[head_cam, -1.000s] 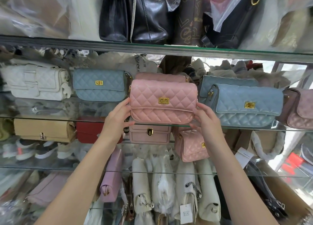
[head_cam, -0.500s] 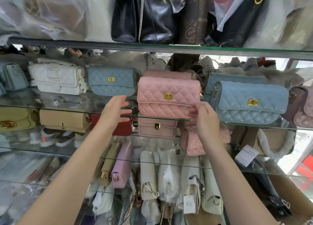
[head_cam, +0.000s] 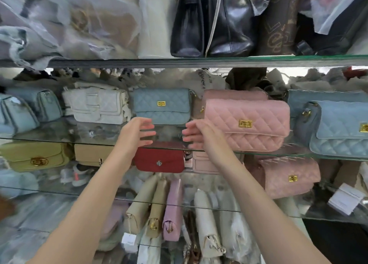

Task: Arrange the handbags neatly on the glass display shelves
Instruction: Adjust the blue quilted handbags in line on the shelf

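Glass shelf (head_cam: 59,133): pink quilted bag (head_cam: 247,124) standing; our left hand (head_cam: 137,133), right hand (head_cam: 200,136) beside it, fingers spread, holding nothing.

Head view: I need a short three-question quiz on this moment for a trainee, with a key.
1. True or false: the left hand and the right hand both hold nothing.
2. What colour is the quilted bag standing just to the right of the right hand? A black; B pink; C white.
3. Fill in: the red bag lies one shelf ____ that quilted bag.

Key: 1 true, both hands are open with fingers straight; 2 B; 3 below.
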